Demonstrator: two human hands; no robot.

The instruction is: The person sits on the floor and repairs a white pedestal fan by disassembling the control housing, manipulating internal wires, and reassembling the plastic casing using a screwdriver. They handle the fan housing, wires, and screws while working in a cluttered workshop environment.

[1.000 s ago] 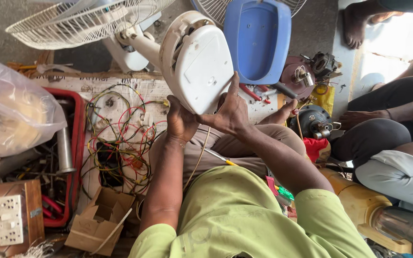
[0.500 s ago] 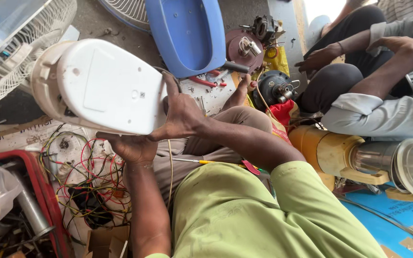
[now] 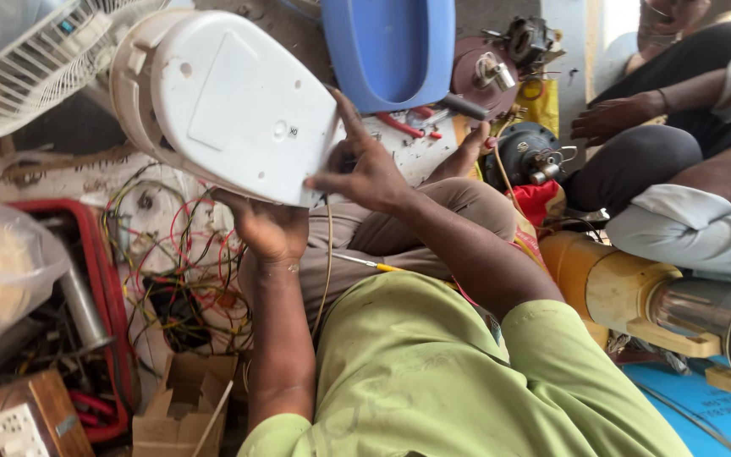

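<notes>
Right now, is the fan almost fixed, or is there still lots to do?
Still lots, I think. Done: the white fan base is flipped bottom-up. In hand: the left hand holds it from below and the right hand grips its edge. Left: the bottom cover looks shut, a screwdriver lies unused on the lap, and loose wires sit on the floor.

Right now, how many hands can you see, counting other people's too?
3: the left hand under the white fan base, the right hand on its edge, and another person's hand top right. Others may be hidden.
</notes>
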